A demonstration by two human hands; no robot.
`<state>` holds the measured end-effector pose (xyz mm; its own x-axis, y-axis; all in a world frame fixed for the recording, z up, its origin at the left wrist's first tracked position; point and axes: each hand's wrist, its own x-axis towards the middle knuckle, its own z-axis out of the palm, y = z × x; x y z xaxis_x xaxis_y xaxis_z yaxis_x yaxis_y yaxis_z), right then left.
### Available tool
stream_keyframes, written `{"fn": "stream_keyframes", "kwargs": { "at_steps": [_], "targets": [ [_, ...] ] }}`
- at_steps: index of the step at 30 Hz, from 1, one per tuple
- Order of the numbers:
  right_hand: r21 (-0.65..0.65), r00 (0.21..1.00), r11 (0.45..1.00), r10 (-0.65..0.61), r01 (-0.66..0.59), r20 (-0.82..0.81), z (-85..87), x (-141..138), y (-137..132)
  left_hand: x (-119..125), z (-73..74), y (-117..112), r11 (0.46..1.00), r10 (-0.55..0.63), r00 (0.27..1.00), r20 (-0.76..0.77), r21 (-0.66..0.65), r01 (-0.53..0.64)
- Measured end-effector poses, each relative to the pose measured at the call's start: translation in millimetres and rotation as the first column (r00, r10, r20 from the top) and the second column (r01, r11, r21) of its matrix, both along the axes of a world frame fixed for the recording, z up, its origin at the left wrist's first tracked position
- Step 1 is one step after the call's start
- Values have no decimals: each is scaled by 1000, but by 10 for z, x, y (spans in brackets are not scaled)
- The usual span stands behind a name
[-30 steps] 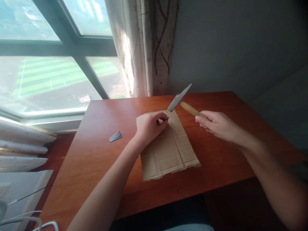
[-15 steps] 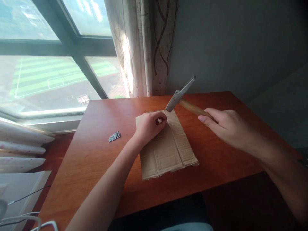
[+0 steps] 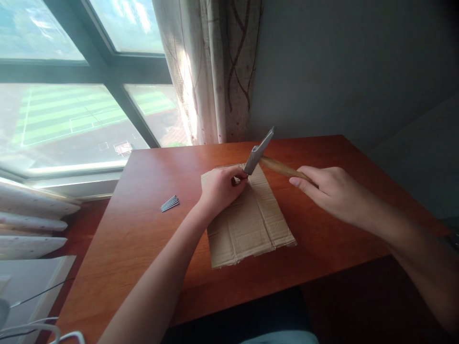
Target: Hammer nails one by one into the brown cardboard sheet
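My left hand [image 3: 219, 189] rests on a flat piece of brown cardboard [image 3: 247, 222] and pinches a small nail [image 3: 245, 177] upright at its fingertips. My right hand [image 3: 332, 192] is wrapped round the wooden handle of a hammer [image 3: 263, 154]. The hammer's grey metal head is down at the nail, just beside my left fingertips. The cardboard lies on a reddish-brown wooden table [image 3: 143, 229].
A small bundle of spare nails [image 3: 169, 203] lies on the table to the left of the cardboard. A window and a patterned curtain [image 3: 215, 71] stand behind the table. White cables [image 3: 39, 329] and pale folded items sit at the lower left.
The hammer head rose a little half a second ago and has now come down onto the nail at my left fingertips. My left hand has stayed put.
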<state>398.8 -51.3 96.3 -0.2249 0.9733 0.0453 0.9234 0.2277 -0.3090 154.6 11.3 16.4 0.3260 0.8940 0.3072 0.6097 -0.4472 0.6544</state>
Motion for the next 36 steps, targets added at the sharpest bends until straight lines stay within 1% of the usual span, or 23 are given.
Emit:
{"fn": "stream_keyframes", "kwargs": {
  "at_steps": [5,11,14,16,18,21,23,27,32,36],
  "targets": [
    [19,1000,1000,-15,15,-17,10,-8,-11,3,15,-9,1000,-1,1000,10,1,1],
    [-1,1000,1000,-10,10,2,-62,-21,-9,4,45,-12,1000,3,1000,-25,12,-3],
    [-4,1000,1000,-4,4,5,-82,-11,-10,-18,65,-19,1000,-17,998,-55,20,19],
    [-8,1000,1000,1,-1,6,-86,-2,-12,-51,87,-35,999,-32,994,-101,33,35],
    [-11,1000,1000,6,-6,2,-87,3,-13,-92,107,-70,996,-29,983,-179,74,43],
    [-8,1000,1000,2,-2,-8,-87,0,-11,-148,113,-159,990,9,951,-310,136,34],
    [-11,1000,1000,-6,6,-8,-81,-5,-12,-169,97,-227,989,36,937,-348,149,18],
    [-4,1000,1000,-19,19,-13,-50,3,-28,-181,46,-310,989,56,941,-334,147,-7],
    [60,999,998,-33,35,-32,-23,27,-48,-193,5,-308,991,49,953,-300,136,-8],
    [28,1000,999,-20,20,1,-50,6,-34,-204,-23,-296,991,47,964,-261,134,-12]
  ]
}}
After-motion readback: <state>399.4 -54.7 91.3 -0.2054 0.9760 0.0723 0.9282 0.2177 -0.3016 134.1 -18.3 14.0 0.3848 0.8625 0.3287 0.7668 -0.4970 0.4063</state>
